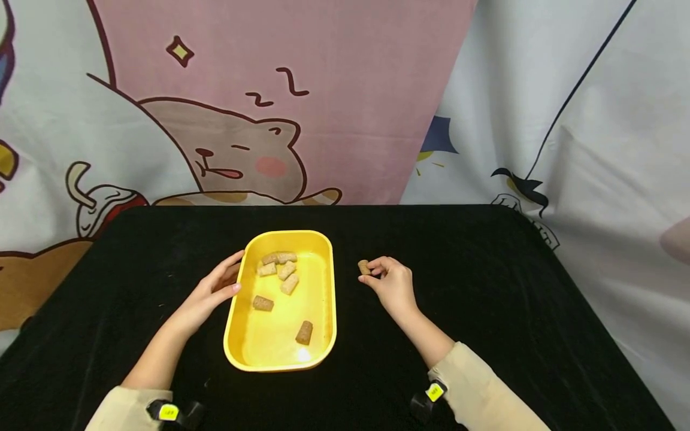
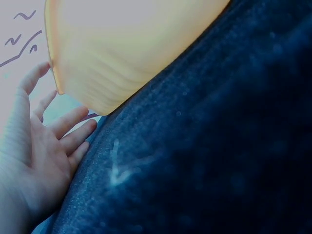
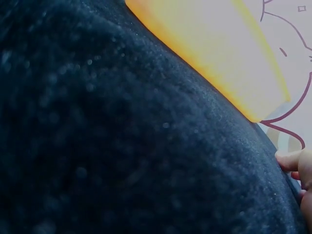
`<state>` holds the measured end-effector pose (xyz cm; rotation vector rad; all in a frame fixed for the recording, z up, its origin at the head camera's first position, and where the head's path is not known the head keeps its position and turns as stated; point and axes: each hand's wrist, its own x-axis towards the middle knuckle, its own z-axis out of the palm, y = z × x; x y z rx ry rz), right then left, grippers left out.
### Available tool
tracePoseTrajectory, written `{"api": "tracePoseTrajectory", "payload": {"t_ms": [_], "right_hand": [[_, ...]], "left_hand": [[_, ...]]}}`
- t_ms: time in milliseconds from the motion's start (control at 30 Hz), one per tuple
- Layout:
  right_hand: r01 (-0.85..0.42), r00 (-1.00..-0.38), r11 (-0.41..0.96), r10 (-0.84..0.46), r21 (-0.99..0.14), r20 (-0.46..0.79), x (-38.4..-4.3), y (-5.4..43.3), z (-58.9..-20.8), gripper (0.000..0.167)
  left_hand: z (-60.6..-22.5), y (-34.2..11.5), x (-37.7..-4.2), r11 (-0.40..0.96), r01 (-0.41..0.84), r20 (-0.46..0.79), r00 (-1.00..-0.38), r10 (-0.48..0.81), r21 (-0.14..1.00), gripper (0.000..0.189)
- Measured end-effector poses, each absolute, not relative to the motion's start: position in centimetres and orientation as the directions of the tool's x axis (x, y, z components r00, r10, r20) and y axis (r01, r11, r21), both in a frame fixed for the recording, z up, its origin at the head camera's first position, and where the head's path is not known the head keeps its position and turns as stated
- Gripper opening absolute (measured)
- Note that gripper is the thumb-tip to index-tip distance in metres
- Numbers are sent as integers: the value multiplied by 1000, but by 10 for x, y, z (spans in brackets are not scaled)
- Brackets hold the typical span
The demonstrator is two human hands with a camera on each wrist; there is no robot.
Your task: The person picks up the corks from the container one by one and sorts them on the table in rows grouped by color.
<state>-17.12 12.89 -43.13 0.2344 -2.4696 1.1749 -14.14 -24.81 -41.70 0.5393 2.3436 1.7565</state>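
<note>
Pinching a small brown cork in the right grip, thumb and fingertips on its sides, out to the right of the yellow tray and well apart from it. Maybe touching the dark surface, maybe just over it: hard to tell from the head view, with no sight of the cork in the right wrist view. Looks very light, so should be easy to lift with a tiny pinch. Probably firm with a little bit of squash. Seems dry and rough, so not likely to slip, but might crumble at the edges if squeezed too hard. Best held round the middle of the curved side, thumb across from fingers, not by the flat ends. Could roll if put down on its side. Inside the tray, seven more corks: five bunched toward the far end, one lower down by the left wall, one toward the near right corner. Touching the tray's left side with the left grip, loose and relaxed, not wrapped round anything. Looks like smooth, hard plastic there, so probably light, a bit slippery and quick to slide if bumped. Better to steady the tray by its rim, with a gentle touch.
</note>
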Motion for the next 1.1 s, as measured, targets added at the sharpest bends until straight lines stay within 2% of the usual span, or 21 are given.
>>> {"api": "tracePoseTrajectory", "payload": {"t_ms": [433,667,933,1100], "right_hand": [[-287,-931,641,-10,-712,366,-172,131,-428,17],[-351,-905,647,-47,-677,424,-168,133,-422,20],[-529,-840,467,-168,-708,517,-157,127,-396,25],[-607,-793,341,-328,-718,514,-149,122,-376,31]], "left_hand": [[-416,-248,-141,246,193,89,-922,378,950,59],[-416,-248,-141,254,191,85,-922,378,948,60],[-416,-249,-142,243,192,89,-921,380,951,59],[-417,-250,-142,232,200,99,-917,386,952,59]]}}
